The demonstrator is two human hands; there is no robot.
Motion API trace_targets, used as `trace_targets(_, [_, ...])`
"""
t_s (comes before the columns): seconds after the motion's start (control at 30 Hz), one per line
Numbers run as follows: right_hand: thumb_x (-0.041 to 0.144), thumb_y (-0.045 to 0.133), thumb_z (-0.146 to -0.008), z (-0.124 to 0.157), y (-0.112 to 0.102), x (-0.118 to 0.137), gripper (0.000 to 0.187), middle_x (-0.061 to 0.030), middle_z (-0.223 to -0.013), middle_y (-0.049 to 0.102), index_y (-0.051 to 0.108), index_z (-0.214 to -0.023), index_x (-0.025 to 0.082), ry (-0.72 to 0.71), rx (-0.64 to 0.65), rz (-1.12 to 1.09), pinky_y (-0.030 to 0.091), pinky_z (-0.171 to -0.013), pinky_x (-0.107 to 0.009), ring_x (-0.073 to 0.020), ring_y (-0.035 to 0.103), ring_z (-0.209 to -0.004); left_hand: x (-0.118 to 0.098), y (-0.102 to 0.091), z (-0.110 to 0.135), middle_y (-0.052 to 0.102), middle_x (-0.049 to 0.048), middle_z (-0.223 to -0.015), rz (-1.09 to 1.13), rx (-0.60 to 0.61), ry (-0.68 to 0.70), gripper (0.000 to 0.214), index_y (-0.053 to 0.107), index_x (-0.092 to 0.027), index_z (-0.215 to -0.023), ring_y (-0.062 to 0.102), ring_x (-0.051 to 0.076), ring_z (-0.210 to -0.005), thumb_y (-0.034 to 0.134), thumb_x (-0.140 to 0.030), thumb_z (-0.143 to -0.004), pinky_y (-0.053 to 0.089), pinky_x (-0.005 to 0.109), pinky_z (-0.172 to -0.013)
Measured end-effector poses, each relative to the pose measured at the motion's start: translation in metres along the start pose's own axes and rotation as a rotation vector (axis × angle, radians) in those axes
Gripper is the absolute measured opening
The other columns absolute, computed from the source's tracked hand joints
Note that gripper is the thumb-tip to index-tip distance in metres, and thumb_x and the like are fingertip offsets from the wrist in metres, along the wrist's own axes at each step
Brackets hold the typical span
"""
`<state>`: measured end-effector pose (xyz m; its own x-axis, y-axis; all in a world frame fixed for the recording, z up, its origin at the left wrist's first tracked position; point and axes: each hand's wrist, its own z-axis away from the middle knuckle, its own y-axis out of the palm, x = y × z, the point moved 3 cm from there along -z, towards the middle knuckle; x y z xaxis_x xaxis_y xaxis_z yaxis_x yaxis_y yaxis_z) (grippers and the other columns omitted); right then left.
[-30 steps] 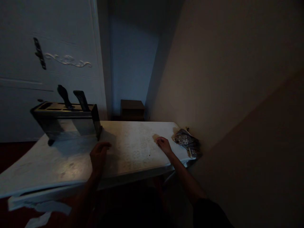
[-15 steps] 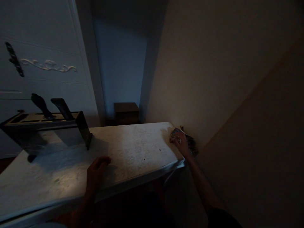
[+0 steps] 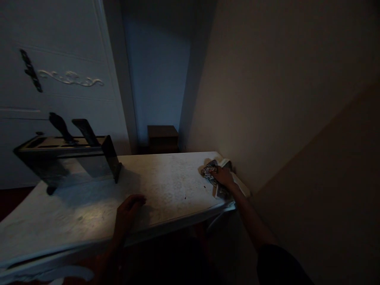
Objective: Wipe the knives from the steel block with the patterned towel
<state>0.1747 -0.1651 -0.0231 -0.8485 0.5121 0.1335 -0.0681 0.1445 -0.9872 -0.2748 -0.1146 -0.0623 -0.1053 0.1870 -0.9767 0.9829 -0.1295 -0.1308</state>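
Note:
My right hand (image 3: 224,177) presses a crumpled patterned cloth (image 3: 210,169) onto the far right end of the white table (image 3: 166,178). Its fingers are closed on the fabric, and loose folds spread out beneath the palm toward the wall. My left hand (image 3: 130,208) is at the table's near edge, left of the middle, with its fingers curled together; nothing shows in them. Two small dark crumbs (image 3: 204,187) lie on the tabletop close to the cloth.
On the table's left part stands a knife block (image 3: 71,162) with clear sides and two dark-handled knives. Behind it is a white door (image 3: 68,47). A beige wall (image 3: 252,99) borders the table's right end. Farther back sits a low brown cabinet (image 3: 162,138).
My right hand has drawn the cloth from the right edge inward onto the tabletop, where more of it is spread out. The view has shifted slightly; my left hand keeps its curled pose.

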Motion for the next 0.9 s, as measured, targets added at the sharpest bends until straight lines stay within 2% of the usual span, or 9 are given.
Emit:
trace_targets(0.1, [0.064, 0.04, -0.09, 0.013, 0.006, 0.057, 0.065, -0.0216, -0.114, 0.063, 0.058, -0.116, 0.008, -0.11, -0.017, 0.026, 0.043, -0.087, -0.036, -0.0326, 0.056, -0.112, 0.003, 0.001, 0.0, 0.069, 0.0047, -0.076, 0.028, 0.005, 0.017, 0.026, 0.067, -0.016, -0.08, 0.065, 0.019, -0.073, 0.062, -0.039, -0.07, 0.052, 0.03, -0.072])
trace_targets(0.3, [0.064, 0.039, -0.09, 0.037, 0.017, 0.175, 0.063, -0.0201, -0.118, 0.059, 0.056, -0.119, 0.01, -0.321, -0.029, -0.025, 0.044, -0.085, -0.037, -0.032, 0.053, -0.112, 0.002, 0.004, 0.002, 0.068, 0.0036, -0.073, 0.087, 0.002, 0.039, 0.02, 0.066, -0.016, -0.075, 0.064, 0.017, -0.069, 0.06, -0.034, -0.07, 0.052, 0.028, -0.069])
trace_targets(0.43, [0.065, 0.038, -0.09, 0.045, 0.028, 0.241, 0.063, -0.0195, -0.12, 0.057, 0.056, -0.121, 0.013, -0.423, 0.013, -0.073, 0.043, -0.087, -0.038, -0.0311, 0.051, -0.114, 0.003, 0.006, 0.003, 0.067, 0.0032, -0.073, 0.116, -0.007, 0.045, 0.018, 0.066, -0.015, -0.077, 0.063, 0.015, -0.069, 0.058, -0.03, -0.071, 0.051, 0.026, -0.068])
trace_targets(0.53, [0.067, 0.042, -0.088, 0.048, 0.037, 0.282, 0.067, -0.0201, -0.121, 0.056, 0.054, -0.123, 0.012, -0.435, 0.008, -0.12, 0.043, -0.088, -0.04, -0.032, 0.05, -0.115, 0.002, 0.007, 0.004, 0.066, 0.0027, -0.073, 0.13, -0.011, 0.035, 0.017, 0.066, -0.015, -0.077, 0.062, 0.015, -0.069, 0.056, -0.029, -0.072, 0.049, 0.025, -0.068])
trace_targets(0.63, [0.071, 0.043, -0.085, 0.052, 0.042, 0.313, 0.071, -0.0216, -0.122, 0.056, 0.055, -0.122, 0.011, -0.413, 0.016, -0.169, 0.044, -0.087, -0.042, -0.034, 0.049, -0.116, 0.002, 0.006, 0.003, 0.067, 0.0025, -0.074, 0.098, -0.025, 0.032, 0.016, 0.067, -0.016, -0.076, 0.062, 0.016, -0.073, 0.056, -0.026, -0.071, 0.048, 0.026, -0.071])
trace_targets(0.73, [0.07, 0.044, -0.085, 0.057, 0.041, 0.334, 0.072, -0.0226, -0.123, 0.055, 0.055, -0.122, 0.01, -0.414, 0.007, -0.207, 0.046, -0.086, -0.042, -0.0353, 0.048, -0.116, 0.003, 0.005, 0.002, 0.066, 0.0025, -0.074, 0.069, -0.036, 0.042, 0.016, 0.068, -0.016, -0.075, 0.061, 0.016, -0.074, 0.055, -0.025, -0.069, 0.047, 0.027, -0.073])
trace_targets(0.9, [0.07, 0.047, -0.084, 0.056, 0.035, 0.336, 0.074, -0.0238, -0.125, 0.056, 0.056, -0.124, 0.009, -0.45, 0.108, -0.254, 0.045, -0.088, -0.043, -0.0365, 0.049, -0.118, 0.006, 0.005, 0.002, 0.066, 0.0024, -0.073, 0.112, -0.057, 0.003, 0.017, 0.066, -0.016, -0.075, 0.06, 0.016, -0.073, 0.054, -0.025, -0.069, 0.047, 0.027, -0.071])
